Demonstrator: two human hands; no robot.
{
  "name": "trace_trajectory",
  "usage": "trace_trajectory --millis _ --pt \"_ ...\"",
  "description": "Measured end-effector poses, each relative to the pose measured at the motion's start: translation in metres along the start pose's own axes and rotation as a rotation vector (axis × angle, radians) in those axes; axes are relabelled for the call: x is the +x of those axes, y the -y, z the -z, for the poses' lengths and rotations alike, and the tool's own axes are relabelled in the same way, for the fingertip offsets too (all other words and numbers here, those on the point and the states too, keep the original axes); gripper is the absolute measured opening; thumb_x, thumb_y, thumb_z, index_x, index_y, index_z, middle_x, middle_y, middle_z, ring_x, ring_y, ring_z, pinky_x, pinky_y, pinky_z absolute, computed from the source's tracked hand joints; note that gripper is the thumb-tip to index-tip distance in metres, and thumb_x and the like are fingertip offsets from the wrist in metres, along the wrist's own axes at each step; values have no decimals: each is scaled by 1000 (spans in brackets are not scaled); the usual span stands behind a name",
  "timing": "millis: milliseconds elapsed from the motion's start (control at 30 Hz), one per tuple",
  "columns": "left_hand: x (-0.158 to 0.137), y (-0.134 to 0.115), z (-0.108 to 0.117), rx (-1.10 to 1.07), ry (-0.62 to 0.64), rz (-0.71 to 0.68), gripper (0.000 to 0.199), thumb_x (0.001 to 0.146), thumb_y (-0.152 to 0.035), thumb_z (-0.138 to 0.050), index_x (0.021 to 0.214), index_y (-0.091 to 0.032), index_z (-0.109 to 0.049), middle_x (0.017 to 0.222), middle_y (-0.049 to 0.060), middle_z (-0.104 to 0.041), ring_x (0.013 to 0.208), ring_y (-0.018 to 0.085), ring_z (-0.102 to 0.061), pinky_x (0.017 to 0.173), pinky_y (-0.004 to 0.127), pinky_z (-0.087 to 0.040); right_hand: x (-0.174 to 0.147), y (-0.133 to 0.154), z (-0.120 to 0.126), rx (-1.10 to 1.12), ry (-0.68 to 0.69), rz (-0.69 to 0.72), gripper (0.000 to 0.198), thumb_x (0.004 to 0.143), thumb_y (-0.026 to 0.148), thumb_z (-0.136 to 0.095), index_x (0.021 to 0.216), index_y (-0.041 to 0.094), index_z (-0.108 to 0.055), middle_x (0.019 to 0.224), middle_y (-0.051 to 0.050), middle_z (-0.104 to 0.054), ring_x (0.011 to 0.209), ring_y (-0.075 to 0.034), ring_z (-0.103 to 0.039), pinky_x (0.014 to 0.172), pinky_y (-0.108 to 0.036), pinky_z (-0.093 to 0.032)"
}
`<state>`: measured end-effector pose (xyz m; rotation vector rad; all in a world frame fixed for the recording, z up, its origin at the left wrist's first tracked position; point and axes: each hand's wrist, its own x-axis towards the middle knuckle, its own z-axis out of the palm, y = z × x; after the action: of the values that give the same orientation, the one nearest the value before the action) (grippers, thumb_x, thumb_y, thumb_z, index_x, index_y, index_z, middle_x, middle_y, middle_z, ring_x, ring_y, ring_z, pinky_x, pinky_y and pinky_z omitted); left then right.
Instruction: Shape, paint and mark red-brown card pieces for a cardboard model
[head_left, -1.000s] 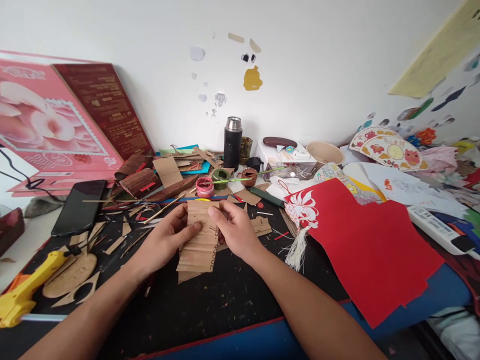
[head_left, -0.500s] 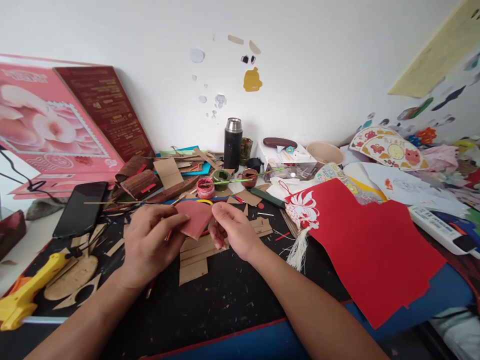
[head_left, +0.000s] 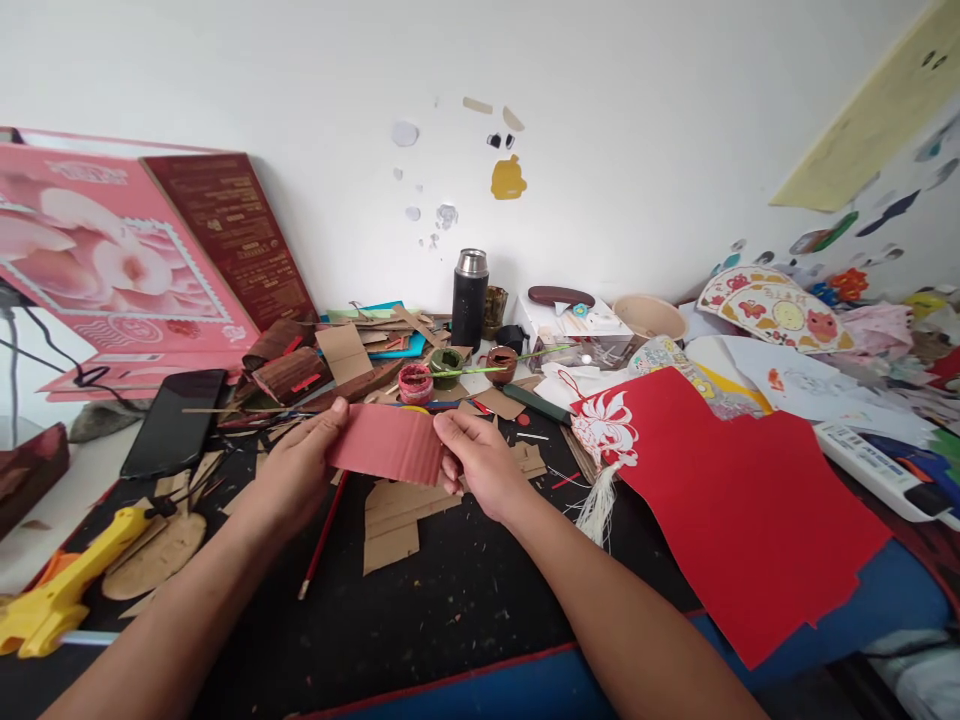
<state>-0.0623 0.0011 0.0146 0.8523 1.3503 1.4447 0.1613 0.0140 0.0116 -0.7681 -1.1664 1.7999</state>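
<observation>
A pinkish-red strip of cardboard (head_left: pixel 386 442), ridged and slightly curved toward its right end, is stretched between my two hands above the black mat. My left hand (head_left: pixel 304 465) pinches its left end, thumb on top. At the right end, my right hand (head_left: pixel 480 455) grips it between thumb and fingers. Below the strip lie brown cardboard offcuts (head_left: pixel 391 545), and a red pencil (head_left: pixel 322 540) rests on the mat near my left hand. Just behind the strip stand open paint jars, one pink-red (head_left: pixel 415 385), one green (head_left: pixel 447 368) and one brown (head_left: pixel 501 364).
A yellow glue gun (head_left: pixel 75 590) and a black phone (head_left: pixel 174 425) lie at left, before a pink box (head_left: pixel 135 250). A black thermos (head_left: pixel 470 300) stands by the wall. Red paper (head_left: pixel 750 510) with a white tasselled ornament (head_left: pixel 606 430) covers the right side.
The cardboard strip has turned from an angled, foreshortened position to lie broad across both hands. My left hand has shifted its grip to the left end, and the red pencil shows more fully.
</observation>
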Motion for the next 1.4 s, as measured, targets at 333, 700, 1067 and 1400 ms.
trace_trajectory --millis 333,700,1067,1400 --pt "-4 -12 -9 -368 87 97 50 51 -40 -110 79 -13 -80 63 -3 -62 46 7 -43 34 17 -35 3 -3 3 12 -55 21 62 84 77 -80 77 24 -49 52 10 -51 40 -9 -45 40 -22 -31" --pt "-5 2 -3 -510 295 195 48 59 -38 -109 92 -15 -84 80 6 -79 60 15 -65 56 25 -55 1 -2 2 31 41 -28 65 84 74 -83 75 25 -41 48 14 -33 38 -8 -37 43 -23 -20" --pt "-12 -1 -11 -478 288 195 48 56 -42 -110 81 -13 -81 67 1 -70 52 10 -55 47 19 -46 5 -10 6 99 24 -95 63 81 76 -85 82 24 -50 54 11 -49 39 -7 -39 41 -23 -18" --pt "-13 2 -20 -448 310 168 48 62 -43 -108 87 -11 -83 67 1 -69 51 10 -54 42 19 -46 6 -3 8 202 37 -45 63 78 72 -89 79 23 -50 50 12 -43 40 -7 -32 42 -23 -20"
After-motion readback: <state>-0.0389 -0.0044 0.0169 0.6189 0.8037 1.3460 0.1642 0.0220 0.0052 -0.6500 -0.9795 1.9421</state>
